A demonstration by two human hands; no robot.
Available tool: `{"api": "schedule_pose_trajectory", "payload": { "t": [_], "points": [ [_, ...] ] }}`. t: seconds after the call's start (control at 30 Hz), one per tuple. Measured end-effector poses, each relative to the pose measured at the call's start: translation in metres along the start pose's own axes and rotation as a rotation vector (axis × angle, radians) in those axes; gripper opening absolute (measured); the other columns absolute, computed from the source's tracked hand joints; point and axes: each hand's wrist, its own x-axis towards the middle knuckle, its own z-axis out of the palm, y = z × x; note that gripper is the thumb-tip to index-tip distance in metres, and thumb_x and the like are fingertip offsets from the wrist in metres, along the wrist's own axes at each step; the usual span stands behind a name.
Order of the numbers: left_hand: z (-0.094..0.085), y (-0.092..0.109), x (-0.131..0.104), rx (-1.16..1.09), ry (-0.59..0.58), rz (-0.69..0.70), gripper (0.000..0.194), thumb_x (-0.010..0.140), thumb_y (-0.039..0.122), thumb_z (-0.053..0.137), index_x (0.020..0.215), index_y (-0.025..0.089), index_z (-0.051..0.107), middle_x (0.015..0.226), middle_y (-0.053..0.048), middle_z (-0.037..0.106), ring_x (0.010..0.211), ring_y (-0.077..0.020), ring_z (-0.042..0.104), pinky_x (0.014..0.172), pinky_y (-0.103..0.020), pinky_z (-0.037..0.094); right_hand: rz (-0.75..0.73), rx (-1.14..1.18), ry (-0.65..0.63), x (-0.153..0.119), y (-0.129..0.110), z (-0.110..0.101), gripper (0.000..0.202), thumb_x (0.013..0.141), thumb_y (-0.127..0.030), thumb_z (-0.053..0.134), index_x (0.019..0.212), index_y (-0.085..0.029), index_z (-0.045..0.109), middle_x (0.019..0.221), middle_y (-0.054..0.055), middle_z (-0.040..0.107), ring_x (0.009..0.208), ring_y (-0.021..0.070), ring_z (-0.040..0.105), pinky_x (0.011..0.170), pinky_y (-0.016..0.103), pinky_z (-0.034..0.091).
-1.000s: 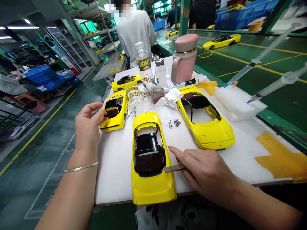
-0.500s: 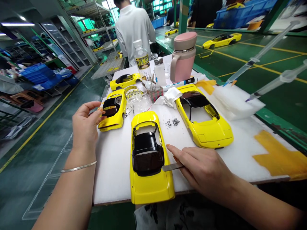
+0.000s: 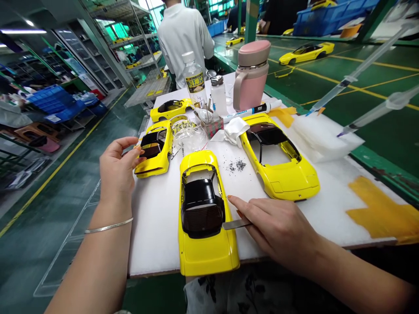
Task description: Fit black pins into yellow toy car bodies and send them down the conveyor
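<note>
A yellow toy car body [image 3: 209, 257] with a black roof and dark window piece lies lengthwise in front of me on the white-covered board [image 3: 153, 235]. My right hand [image 3: 278, 226] is at its right side, closed round a flat grey metal tool [image 3: 234, 224]. The tool's blunt end reaches the body's edge beside the window; the rest is hidden in the hand. My left hand [image 3: 118, 163] is raised at the left edge of a second yellow car body [image 3: 152, 168]. Its thumb and forefinger are curved and apart; I cannot tell whether they touch it. Small black grains [image 3: 240, 165] lie beyond the right hand.
Another yellow car body [image 3: 291, 187] sits to the right, beside a crumpled white tissue [image 3: 235, 128]. Behind stand a plastic bottle [image 3: 195, 83], a pink mug [image 3: 251, 83] and a marker [image 3: 250, 112]. Two syringes [image 3: 347, 80] rest at the right. A person [image 3: 183, 39] stands ahead.
The view has shifted very slightly. Both hands, the metal tool and the car bodies keep the same places relative to each other.
</note>
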Motion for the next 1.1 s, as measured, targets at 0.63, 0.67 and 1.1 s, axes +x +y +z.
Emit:
{"api": "schedule_pose_trajectory", "payload": {
  "t": [0.63,0.67,1.1],
  "points": [
    [-0.0016,-0.0020,0.0007,0.005,-0.028,0.016,0.036,0.059,0.020,0.080,0.095,0.018,0.075,0.103,-0.003,0.068,0.072,-0.0084,0.065,0.059,-0.017,0.055,0.012,-0.006,0.008,-0.0016,0.0012,-0.0012,0.034,0.101,-0.009,0.046,0.125,-0.005,0.069,0.073,0.001,0.068,0.061,0.0149,0.065,0.056,0.031,0.046],
    [-0.0018,-0.0023,0.0008,0.007,-0.031,0.018,0.036,0.060,0.020,0.080,0.095,0.018,0.075,0.103,-0.003,0.068,0.072,-0.0083,0.065,0.060,-0.017,0.055,0.006,-0.009,0.007,-0.0015,0.0012,-0.0013,0.034,0.101,-0.009,0.045,0.125,-0.005,0.069,0.073,0.001,0.068,0.061,0.0148,0.065,0.056,0.031,0.046],
    [-0.0030,-0.0036,0.0012,0.020,-0.051,0.032,0.033,0.063,0.020,0.079,0.096,0.019,0.074,0.106,-0.003,0.068,0.074,-0.0087,0.066,0.062,-0.018,0.055,-0.001,-0.017,0.002,0.0007,0.0018,-0.0033,0.035,0.101,-0.009,0.043,0.124,-0.006,0.069,0.072,0.001,0.068,0.061,0.0138,0.065,0.056,0.029,0.045]
  ]
}}
